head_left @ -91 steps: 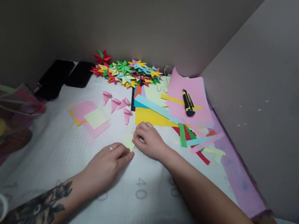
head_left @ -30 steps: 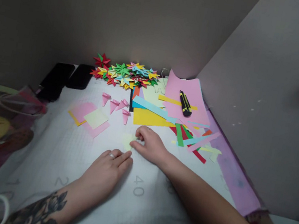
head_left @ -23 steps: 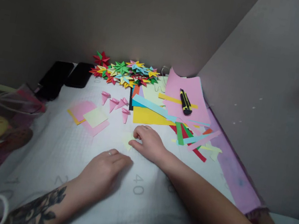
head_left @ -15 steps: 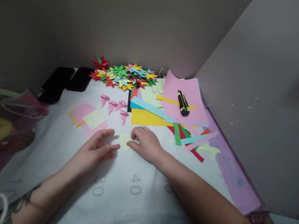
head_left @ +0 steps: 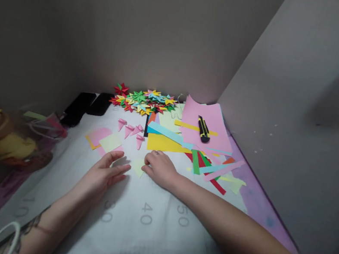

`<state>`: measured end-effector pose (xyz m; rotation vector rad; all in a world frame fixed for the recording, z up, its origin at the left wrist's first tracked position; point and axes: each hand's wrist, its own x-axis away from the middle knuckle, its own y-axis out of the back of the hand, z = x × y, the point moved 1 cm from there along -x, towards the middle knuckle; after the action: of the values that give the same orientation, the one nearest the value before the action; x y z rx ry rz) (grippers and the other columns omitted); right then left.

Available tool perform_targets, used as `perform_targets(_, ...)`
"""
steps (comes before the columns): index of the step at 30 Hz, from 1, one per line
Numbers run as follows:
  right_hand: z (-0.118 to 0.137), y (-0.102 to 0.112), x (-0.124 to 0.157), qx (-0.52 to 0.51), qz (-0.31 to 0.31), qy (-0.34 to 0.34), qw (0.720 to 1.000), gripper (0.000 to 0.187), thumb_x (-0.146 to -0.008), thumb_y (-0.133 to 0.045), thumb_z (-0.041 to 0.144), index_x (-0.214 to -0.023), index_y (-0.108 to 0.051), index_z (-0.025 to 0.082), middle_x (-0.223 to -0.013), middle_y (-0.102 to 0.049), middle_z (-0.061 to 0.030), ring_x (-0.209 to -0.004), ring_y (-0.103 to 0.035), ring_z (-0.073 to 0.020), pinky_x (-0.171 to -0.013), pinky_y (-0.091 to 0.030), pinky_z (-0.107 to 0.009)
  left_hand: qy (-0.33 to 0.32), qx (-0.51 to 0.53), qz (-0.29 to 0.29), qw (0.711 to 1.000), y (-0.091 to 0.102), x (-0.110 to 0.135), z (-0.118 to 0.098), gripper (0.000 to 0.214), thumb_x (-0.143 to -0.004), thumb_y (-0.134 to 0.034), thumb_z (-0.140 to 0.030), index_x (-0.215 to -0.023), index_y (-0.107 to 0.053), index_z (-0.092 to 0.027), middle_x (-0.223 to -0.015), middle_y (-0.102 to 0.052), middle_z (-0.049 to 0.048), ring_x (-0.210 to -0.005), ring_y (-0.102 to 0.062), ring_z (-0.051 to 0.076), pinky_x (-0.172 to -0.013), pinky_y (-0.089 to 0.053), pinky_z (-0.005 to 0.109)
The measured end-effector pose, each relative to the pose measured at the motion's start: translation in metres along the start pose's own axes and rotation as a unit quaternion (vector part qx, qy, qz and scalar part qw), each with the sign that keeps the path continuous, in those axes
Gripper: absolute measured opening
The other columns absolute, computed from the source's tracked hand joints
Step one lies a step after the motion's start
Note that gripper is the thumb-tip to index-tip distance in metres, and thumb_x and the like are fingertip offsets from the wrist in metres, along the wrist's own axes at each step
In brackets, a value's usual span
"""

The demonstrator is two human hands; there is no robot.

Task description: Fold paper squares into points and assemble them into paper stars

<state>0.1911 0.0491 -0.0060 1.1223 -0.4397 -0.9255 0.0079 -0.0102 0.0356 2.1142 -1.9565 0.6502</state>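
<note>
A small pale green piece of paper (head_left: 138,168) lies low over the white sheet, between my two hands. My right hand (head_left: 159,168) has its fingers curled and its thumb at the paper's right edge, closed on it. To the left of the paper, my left hand (head_left: 105,171) holds nothing, its fingers spread apart. Several folded pink paper pieces (head_left: 128,130) sit just beyond the hands. Left of these lies a small pile of paper squares, with a pale green square (head_left: 110,143) on top of pink ones (head_left: 101,134).
Many-pointed paper stars (head_left: 138,96) are heaped at the back. On the right, a black and yellow utility knife (head_left: 203,129) rests on pink sheets (head_left: 192,109), with coloured strips (head_left: 196,161) nearby. Two black phones (head_left: 100,104) lie back left. Walls (head_left: 288,121) border the table.
The whole view has tilted up, so the table's things appear lower. My left hand's fingers have spread slightly; my right hand stays at the pale green paper.
</note>
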Motion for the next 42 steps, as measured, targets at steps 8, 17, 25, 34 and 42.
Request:
perform_targets(8,-0.005,0.001,0.002,0.021,-0.005,0.007,1.000,0.014,-0.084,-0.060,0.032,-0.085,-0.055,0.019,-0.085,-0.060,-0.0039,-0.083,-0.051,-0.0192,-0.070,-0.034,-0.030,-0.026,-0.050,0.038,0.998,-0.007,-0.010,0.011,0.039,-0.071,-0.065,-0.022,-0.107,-0.051,-0.021,-0.120,-0.055,0.0083,-0.103,-0.061,0.022,-0.074,-0.050,0.028)
perform_targets(17,-0.012,0.001,0.000,0.039,-0.012,0.012,0.999,0.015,-0.084,-0.058,0.033,-0.088,-0.056,0.019,-0.088,-0.061,-0.0060,-0.085,-0.052,-0.0221,-0.071,-0.037,-0.033,-0.157,-0.327,0.134,0.922,-0.025,-0.044,0.000,0.047,-0.070,-0.060,-0.020,-0.116,-0.052,-0.018,-0.092,-0.063,0.0024,-0.058,-0.052,0.010,-0.054,-0.040,0.023)
perform_targets(25,-0.010,0.005,0.007,-0.079,-0.076,0.133,0.985,0.026,-0.082,-0.045,0.005,-0.099,-0.060,0.019,-0.097,-0.063,-0.0076,-0.091,-0.051,-0.0206,-0.081,-0.042,-0.034,-0.178,-0.271,-0.031,0.945,-0.019,-0.050,0.017,0.035,-0.069,-0.058,-0.020,-0.104,-0.054,-0.018,-0.091,-0.060,0.0017,-0.061,-0.053,0.011,-0.057,-0.043,0.023)
perform_targets(34,-0.010,0.000,0.005,-0.090,-0.015,0.184,0.979,0.035,-0.078,-0.047,0.003,-0.104,-0.063,0.019,-0.107,-0.066,-0.0070,-0.099,-0.052,-0.0219,-0.085,-0.044,-0.039,-0.272,-0.428,0.073,0.859,0.004,-0.054,0.003,0.031,-0.078,-0.047,-0.012,-0.106,-0.059,-0.016,-0.102,-0.061,0.0075,-0.081,-0.059,0.015,-0.070,-0.049,0.028)
perform_targets(42,-0.009,0.005,0.005,-0.085,0.017,0.174,0.981,0.033,-0.079,-0.048,0.004,-0.104,-0.063,0.021,-0.112,-0.064,-0.0062,-0.107,-0.053,-0.0215,-0.091,-0.042,-0.040,-0.378,-0.482,0.200,0.764,0.019,-0.058,-0.002,0.024,-0.084,-0.050,-0.017,-0.102,-0.067,-0.020,-0.102,-0.067,0.0073,-0.093,-0.062,0.016,-0.083,-0.050,0.030)
